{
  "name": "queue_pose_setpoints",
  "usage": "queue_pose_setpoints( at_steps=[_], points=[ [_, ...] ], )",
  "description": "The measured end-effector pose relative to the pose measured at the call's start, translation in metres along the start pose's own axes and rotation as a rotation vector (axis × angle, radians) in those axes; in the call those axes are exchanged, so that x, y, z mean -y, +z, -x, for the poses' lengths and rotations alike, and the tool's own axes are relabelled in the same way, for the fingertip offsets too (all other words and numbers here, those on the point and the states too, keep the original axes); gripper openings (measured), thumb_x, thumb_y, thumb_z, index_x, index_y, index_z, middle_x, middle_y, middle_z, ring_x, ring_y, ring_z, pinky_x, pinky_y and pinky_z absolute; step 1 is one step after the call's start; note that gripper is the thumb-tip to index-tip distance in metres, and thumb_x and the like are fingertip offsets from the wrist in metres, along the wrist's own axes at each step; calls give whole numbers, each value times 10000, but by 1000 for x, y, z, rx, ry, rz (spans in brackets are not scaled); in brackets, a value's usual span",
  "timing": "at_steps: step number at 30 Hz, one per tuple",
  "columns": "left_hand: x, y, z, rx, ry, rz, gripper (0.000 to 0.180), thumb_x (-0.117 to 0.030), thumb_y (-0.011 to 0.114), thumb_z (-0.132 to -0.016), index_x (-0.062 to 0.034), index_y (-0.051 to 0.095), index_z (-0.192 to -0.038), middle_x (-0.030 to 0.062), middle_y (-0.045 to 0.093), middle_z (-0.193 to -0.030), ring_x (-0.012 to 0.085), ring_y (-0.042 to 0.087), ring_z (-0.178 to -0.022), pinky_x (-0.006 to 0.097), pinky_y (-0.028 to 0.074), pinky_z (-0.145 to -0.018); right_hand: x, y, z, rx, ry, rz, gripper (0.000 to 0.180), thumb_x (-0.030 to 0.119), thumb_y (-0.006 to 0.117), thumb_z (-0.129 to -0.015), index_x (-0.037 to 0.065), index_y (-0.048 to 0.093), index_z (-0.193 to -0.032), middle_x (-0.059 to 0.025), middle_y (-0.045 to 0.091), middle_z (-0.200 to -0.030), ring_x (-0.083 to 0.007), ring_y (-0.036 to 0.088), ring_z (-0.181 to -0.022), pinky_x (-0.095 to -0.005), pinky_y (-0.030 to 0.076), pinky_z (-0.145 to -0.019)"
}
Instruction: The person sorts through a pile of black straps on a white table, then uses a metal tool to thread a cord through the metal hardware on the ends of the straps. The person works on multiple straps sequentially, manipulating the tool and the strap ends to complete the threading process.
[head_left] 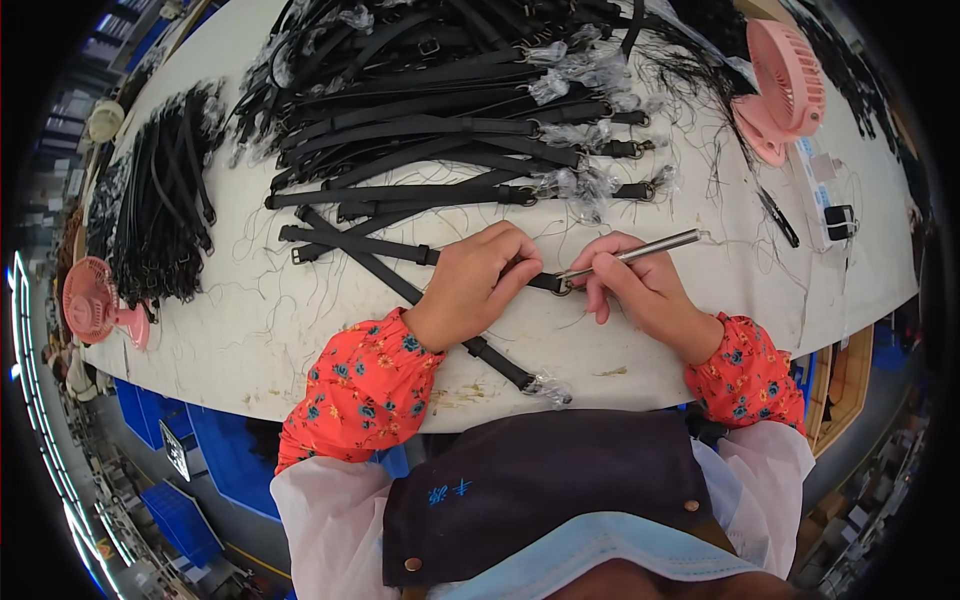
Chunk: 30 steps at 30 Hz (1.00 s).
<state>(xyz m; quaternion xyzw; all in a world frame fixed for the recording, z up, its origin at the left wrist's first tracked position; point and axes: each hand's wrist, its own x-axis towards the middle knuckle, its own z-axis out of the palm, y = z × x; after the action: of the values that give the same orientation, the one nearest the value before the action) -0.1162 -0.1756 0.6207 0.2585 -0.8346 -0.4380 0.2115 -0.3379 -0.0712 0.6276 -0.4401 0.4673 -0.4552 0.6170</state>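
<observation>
My left hand (478, 277) is closed on a black strap (385, 247) whose metal-fitted end sticks out past my fingers to the right. In my right hand (640, 285) I grip a slim silver pen-like metal tool (655, 246). Its tip meets the metal ring (563, 286) at the strap's end, and my right fingers are close by that ring. Under my left wrist a second black strap (490, 358) crosses the first at a slant. Clear plastic wrap covers the fitting at its near end. What exactly the tool's tip does at the ring is too small to tell.
Many black straps (430, 130) with plastic-wrapped fittings are heaped at the back. Another bundle (170, 200) lies at the left. Pink fans (785, 85) stand on both sides. Black-handled snips (778, 218) and loose threads lie on the right of the white table (740, 280).
</observation>
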Motion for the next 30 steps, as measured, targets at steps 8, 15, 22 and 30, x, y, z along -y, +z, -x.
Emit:
queue_pose_setpoints(
  at_steps=[8,15,22,30],
  points=[
    [0,2,-1,8,-20,6,64,-66,644,-928,-10,643,-959,87,628,-890,199,630,-764,293,494,-681,1,1,-3,22,20,52,279,244,491,-1069,2,627,-1099,-39,624,-757,-81,584,-626,-217,479,-569],
    [-2,0,0,4,-30,4,62,-62,650,-922,-9,644,-954,84,628,-890,196,628,-759,292,493,-668,3,2,-5,22,26,87,290,256,487,-1071,2,625,-1108,-41,624,-768,-82,582,-624,-216,478,-570],
    [-2,0,-1,3,-35,11,60,-62,646,-923,-9,642,-950,83,626,-890,200,628,-761,297,493,-666,2,2,-5,26,30,97,302,269,487,-1072,3,624,-1109,-41,623,-772,-83,581,-623,-217,474,-573],
    [-1,2,-1,-6,-23,15,69,-80,644,-922,-12,635,-932,91,627,-877,229,630,-753,321,492,-665,2,2,-5,29,29,112,307,277,483,-1073,6,621,-1114,-40,621,-772,-84,581,-623,-219,474,-579]
  ],
)
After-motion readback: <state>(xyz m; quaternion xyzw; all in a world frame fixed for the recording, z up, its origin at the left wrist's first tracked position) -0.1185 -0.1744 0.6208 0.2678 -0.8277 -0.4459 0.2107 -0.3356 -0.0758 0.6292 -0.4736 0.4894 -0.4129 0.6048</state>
